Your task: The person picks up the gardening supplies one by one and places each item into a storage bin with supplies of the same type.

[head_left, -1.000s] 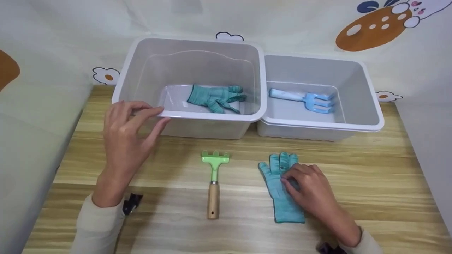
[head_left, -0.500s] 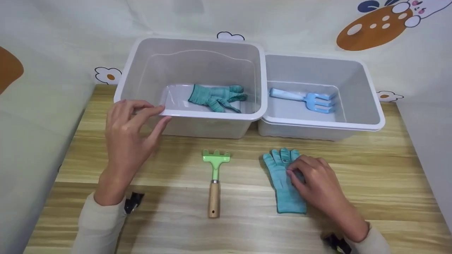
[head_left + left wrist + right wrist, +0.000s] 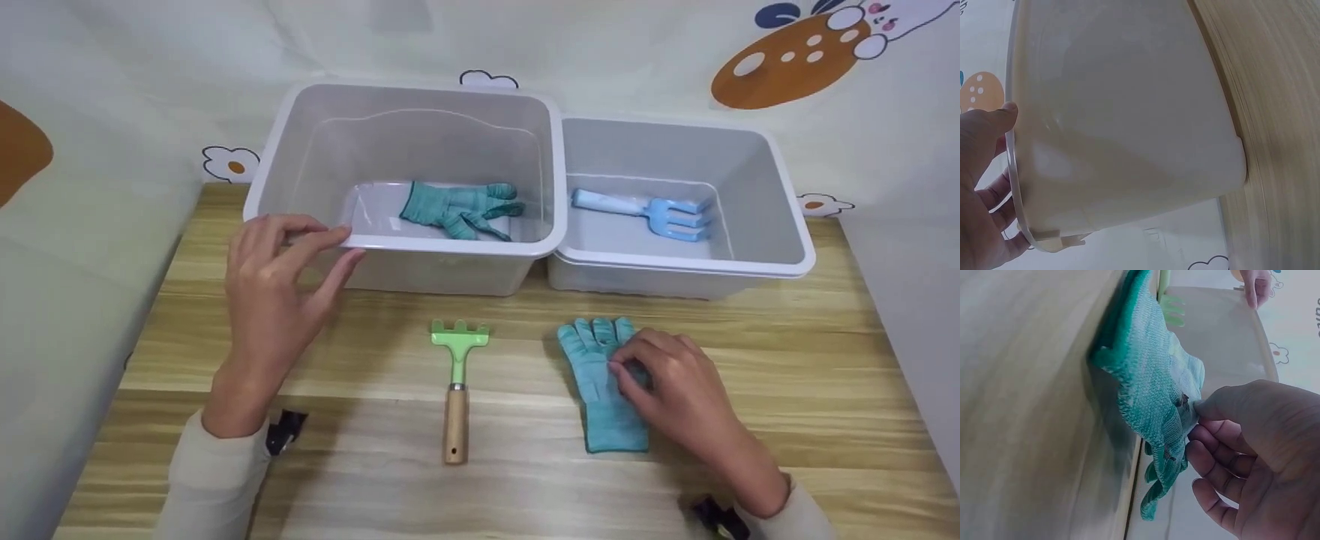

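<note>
My left hand holds the front rim of the larger grey plastic bin, thumb outside and fingers inside, as the left wrist view shows. In that bin lies a teal knit glove. A second teal glove is pinched at its palm by my right hand, between thumb and fingertips. In the right wrist view this glove hangs slightly off the table, with a shadow under it. Between my hands a green hand rake with a wooden handle lies on the table.
Right of the larger bin stands a lower grey bin holding a light blue hand fork. Both bins sit at the back of the wood-grain table, before a printed wall covering.
My right hand has moved slightly right and away from me, raising the pinched glove off the table. My left hand has stayed on the bin rim.
</note>
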{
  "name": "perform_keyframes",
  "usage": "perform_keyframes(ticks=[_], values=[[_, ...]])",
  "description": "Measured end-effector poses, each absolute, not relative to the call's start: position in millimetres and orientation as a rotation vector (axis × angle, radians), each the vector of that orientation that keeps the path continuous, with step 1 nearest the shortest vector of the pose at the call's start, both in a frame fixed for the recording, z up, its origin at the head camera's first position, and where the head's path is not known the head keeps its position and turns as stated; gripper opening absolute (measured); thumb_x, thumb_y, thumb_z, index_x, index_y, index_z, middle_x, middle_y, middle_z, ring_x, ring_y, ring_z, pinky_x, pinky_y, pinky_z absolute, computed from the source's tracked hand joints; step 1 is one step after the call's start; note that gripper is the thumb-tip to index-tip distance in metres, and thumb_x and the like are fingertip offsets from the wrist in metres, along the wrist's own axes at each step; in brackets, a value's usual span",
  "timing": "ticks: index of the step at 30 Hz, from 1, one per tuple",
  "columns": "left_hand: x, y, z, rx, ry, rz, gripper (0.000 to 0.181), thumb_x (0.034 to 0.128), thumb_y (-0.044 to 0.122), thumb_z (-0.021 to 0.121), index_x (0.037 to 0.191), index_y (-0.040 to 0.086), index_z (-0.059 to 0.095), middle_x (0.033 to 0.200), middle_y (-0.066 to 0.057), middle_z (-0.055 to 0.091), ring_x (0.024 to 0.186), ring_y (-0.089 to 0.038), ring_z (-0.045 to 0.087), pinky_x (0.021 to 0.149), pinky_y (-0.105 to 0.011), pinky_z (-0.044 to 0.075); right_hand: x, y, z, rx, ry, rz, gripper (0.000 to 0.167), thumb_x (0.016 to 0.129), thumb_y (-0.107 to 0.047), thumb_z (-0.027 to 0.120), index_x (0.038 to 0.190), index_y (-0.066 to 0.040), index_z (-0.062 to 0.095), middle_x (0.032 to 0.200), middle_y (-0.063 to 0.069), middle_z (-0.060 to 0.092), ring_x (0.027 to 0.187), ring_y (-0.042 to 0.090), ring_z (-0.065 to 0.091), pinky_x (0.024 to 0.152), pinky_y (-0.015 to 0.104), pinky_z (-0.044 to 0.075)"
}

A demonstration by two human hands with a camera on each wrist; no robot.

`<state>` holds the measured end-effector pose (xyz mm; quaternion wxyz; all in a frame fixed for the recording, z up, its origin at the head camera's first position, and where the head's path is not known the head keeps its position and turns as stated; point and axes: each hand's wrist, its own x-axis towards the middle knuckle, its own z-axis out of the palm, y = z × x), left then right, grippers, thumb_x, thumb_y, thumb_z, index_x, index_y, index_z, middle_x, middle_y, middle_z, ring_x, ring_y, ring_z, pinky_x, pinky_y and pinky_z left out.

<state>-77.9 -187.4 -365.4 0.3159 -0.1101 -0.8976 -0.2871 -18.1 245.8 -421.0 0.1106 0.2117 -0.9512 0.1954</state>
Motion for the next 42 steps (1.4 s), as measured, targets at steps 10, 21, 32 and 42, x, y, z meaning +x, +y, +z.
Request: perform_keyframes(ticks=[10, 21, 32, 42], values=[[-78.0, -188.6, -366.8, -0.300, -2.370, -0.734, 0.032, 0.0917, 0.034, 0.084, 0.112, 0.010, 0.083, 0.110, -0.016, 0.073, 0.111, -0.038, 0.061, 0.104, -0.051, 0.041, -18.9, 242.7, -409.5, 0.631, -2.796, 0.615, 0.010, 0.086, -0.013, 0.086, 0.087, -0.018, 0.078, 0.089, -0.006, 0.074, 0.085, 0.009, 0.070, 0.079, 0.038, 0.055], [-79.1, -188.7, -364.9, -0.307, -2.395, -0.711, 0.032, 0.0942, 0.033, 0.082, 0.116, 0.010, 0.082, 0.112, -0.016, 0.073, 0.113, -0.038, 0.060, 0.108, -0.053, 0.041, -21.5, 237.4, -399.6, 0.665, -2.776, 0.640, 0.010, 0.088, -0.013, 0.086, 0.091, -0.020, 0.080, 0.091, -0.006, 0.075, 0.087, 0.010, 0.070, 0.079, 0.038, 0.054], [-79.3, -185.8, -369.3, -0.288, -2.305, -0.796, 0.026, 0.0878, 0.025, 0.089, 0.110, 0.011, 0.084, 0.107, -0.014, 0.074, 0.106, -0.036, 0.061, 0.103, -0.050, 0.040, -25.1, 235.8, -392.7, 0.743, -2.694, 0.645, 0.012, 0.087, -0.010, 0.086, 0.089, -0.019, 0.079, 0.090, -0.007, 0.075, 0.087, 0.009, 0.070, 0.079, 0.035, 0.053], [-78.7, -186.2, -368.1, -0.289, -2.317, -0.791, 0.027, 0.0886, 0.025, 0.088, 0.110, 0.010, 0.083, 0.108, -0.015, 0.074, 0.107, -0.036, 0.061, 0.103, -0.050, 0.039, -27.1, 232.1, -385.0, 0.750, -2.698, 0.652, 0.009, 0.088, -0.013, 0.085, 0.089, -0.019, 0.078, 0.091, -0.008, 0.076, 0.087, 0.007, 0.068, 0.079, 0.031, 0.049]])
